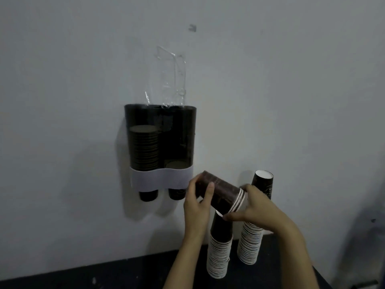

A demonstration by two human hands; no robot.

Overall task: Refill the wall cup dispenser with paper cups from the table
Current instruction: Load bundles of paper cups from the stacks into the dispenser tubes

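We hold a short nested stack of dark paper cups (220, 192) sideways between both hands: our left hand (198, 203) curls around its closed-bottom end, and our right hand (250, 207) grips the white-rimmed open end. Just below and behind our hands, two tall cup stacks (220, 251) stand on the dark bench (125, 272) against the wall. To the left, the wall dispenser (160, 147) has its clear lid (168, 78) raised, its left tube holding many cups, its right tube few.
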